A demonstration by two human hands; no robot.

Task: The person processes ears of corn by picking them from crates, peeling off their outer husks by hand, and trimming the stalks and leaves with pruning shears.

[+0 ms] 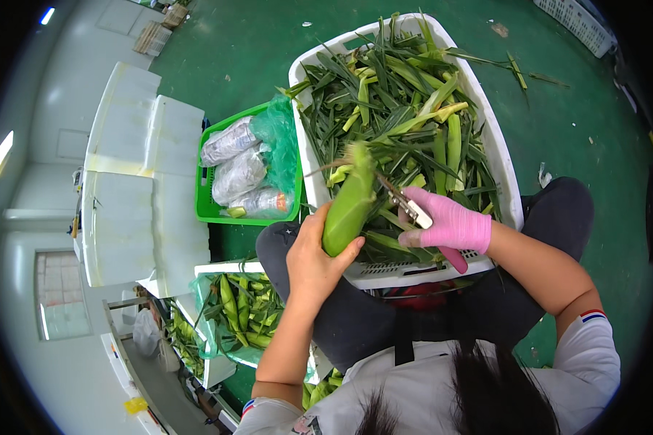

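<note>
My left hand (316,257) grips a green ear of corn (346,210) upright, its pale silk tip pointing up. My right hand (442,221), in a pink glove, holds shears (421,212), their blades beside the corn's upper part; whether they touch it I cannot tell. Both hands are over a large white slatted basket (497,167) heaped with cut leaves and husks (384,109), in front of my bent legs.
A green crate (205,210) with bags and plastic stands left, beside stacked foam boxes (117,225). Boxes of unhusked corn (241,308) sit lower left. A white crate (573,25) is at the upper right. Leaf scraps (516,71) lie on the green floor (580,130).
</note>
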